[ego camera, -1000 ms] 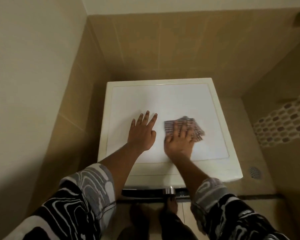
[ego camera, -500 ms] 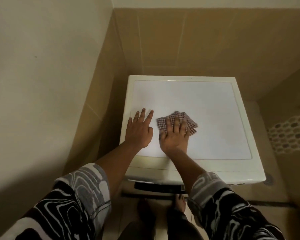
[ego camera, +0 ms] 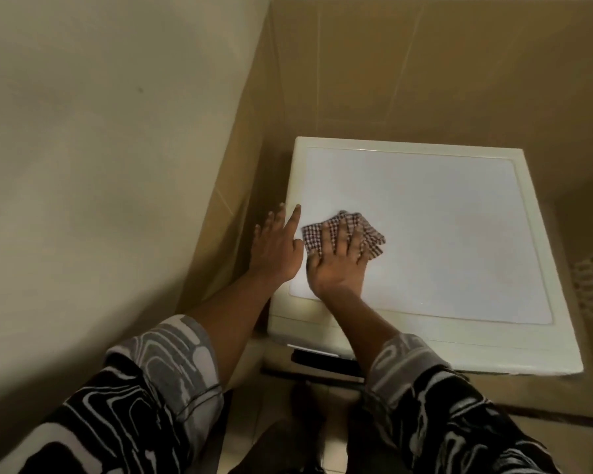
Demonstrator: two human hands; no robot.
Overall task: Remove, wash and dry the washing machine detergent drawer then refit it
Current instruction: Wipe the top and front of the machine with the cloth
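The fingers (ego camera: 336,249) of the right hand (ego camera: 336,270) lie straight and spread, pressing a checked cloth (ego camera: 374,241) flat on the washing machine (ego camera: 459,217) top. The left hand (ego camera: 276,256) rests open at its left edge, holding nothing. This looks like wiping up around the drying step. The drawer cannot be made out; only a dark panel (ego camera: 322,361) shows under the front edge. The next move probably calls for reaching down there. No writing is readable.

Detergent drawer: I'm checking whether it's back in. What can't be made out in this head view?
Machine front, head view: hidden below the machine top; only a dark strip shows, so the drawer cannot be told.
Strip's right end, head view: behind the right forearm.
Middle of the cloth, head view: under the right hand.
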